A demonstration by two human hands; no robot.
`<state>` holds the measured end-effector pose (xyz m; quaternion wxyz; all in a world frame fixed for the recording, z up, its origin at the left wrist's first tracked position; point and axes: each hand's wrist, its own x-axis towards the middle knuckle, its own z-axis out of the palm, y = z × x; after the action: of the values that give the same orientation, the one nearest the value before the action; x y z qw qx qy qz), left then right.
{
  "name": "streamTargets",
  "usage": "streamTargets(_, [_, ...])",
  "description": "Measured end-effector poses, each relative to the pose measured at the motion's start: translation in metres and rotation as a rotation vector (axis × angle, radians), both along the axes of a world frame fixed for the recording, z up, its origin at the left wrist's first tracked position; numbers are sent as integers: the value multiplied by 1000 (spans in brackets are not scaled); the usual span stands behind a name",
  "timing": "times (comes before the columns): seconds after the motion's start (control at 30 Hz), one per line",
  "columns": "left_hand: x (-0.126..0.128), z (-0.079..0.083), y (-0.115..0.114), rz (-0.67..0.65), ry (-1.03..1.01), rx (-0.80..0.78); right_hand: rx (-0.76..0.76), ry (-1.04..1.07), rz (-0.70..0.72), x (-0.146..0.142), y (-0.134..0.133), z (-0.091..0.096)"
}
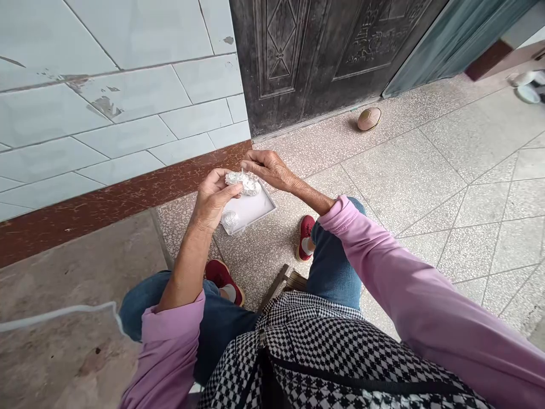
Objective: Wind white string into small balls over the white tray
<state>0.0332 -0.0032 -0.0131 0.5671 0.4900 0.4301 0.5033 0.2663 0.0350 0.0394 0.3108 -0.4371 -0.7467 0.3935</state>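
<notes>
A crumpled cluster of silver foil (243, 183) with a thin pale stem rising from it sits between my hands. My left hand (214, 199) grips it from the near side, with the fingers curled around it. My right hand (269, 169) reaches in from the right, its fingertips pinching the foil's top near the stem. Below them is a flat white card tray (254, 209), and a small ball of foil (230, 221) rests on its left part. What supports the tray is hidden.
A black-and-white checked apron (323, 352) covers my lap, above blue jeans and red shoes (305, 237). A dark embossed door (323, 51) and a pale tiled wall (128, 96) stand ahead. A round tan object (369, 119) lies on the speckled floor.
</notes>
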Motion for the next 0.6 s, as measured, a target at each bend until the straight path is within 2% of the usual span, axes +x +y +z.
streamTargets(0.2, [2, -5, 8, 35, -138, -14, -55, 57, -22, -10, 7, -10])
streamTargets(0.37, [3, -8, 15, 152, -223, 12, -72, -34, 81, -20, 6, -25])
streamTargets(0.47, [0, -12, 18, 201, -162, 33, -107, -125, 114, -27, -3, -28])
streamTargets(0.6, [-9, -18, 20, 342, 0, 115, -108, -138, 121, -32, -12, -26])
